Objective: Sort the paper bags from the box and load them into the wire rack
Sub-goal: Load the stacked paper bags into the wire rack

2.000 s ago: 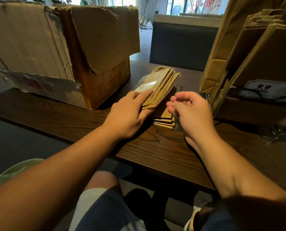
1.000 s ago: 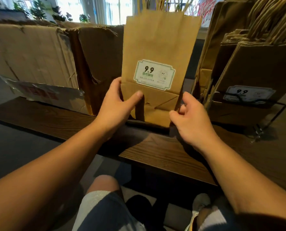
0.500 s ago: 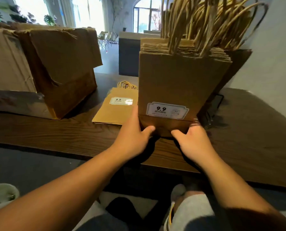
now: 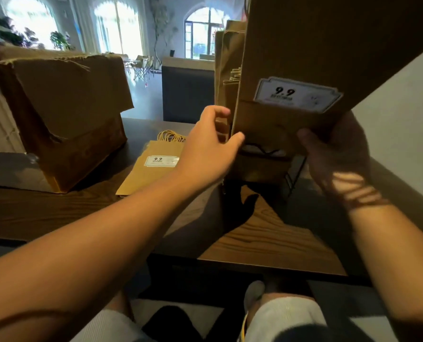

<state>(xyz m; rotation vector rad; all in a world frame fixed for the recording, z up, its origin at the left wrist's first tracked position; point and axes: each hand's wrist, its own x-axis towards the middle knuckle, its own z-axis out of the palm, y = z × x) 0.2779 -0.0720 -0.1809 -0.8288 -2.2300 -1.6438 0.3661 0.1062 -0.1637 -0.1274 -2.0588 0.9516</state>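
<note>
Brown kraft-paper bag with a white "9.9" label [image 4: 289,70] tilted above the dark wooden counter [image 4: 267,243], gripped at its folded bottom by the right hand [image 4: 334,154], thumb across the front; left hand [image 4: 210,144] at the bag's lower left edge, thumb touching it, fingers curled toward the upright brown bags [image 4: 227,77] in the black wire rack [image 4: 294,174] behind. Flat stack of labelled brown bags with twisted handles [image 4: 146,174] lying on the counter between the rack and the torn cardboard box [image 4: 64,114].
</note>
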